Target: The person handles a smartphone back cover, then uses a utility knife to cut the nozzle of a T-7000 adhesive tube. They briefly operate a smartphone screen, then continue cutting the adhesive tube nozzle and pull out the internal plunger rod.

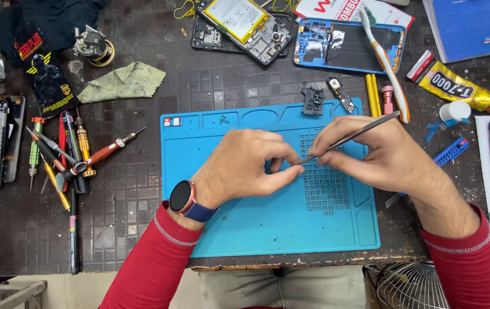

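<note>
The work mat (pixel 245 229) is bright turquoise blue, moulded with a grid of small squares near its right side. Above it lies a phone frame (pixel 348 46) in a lighter blue and black. Left of the mat, a cloth (pixel 121 83) is pale green, and the screwdrivers (pixel 67 154) show red, orange, yellow and green handles. Right of the mat, a glue tube (pixel 457 86) is yellow and black. Both sleeves (pixel 153 269) are red; the watch (pixel 183 197) has a navy strap.

My left hand (pixel 245 166) hid whatever its fingertips pinched. The tip of the metal tool (pixel 351 137) vanished there. The fan (pixel 411 286) ran off-frame.
</note>
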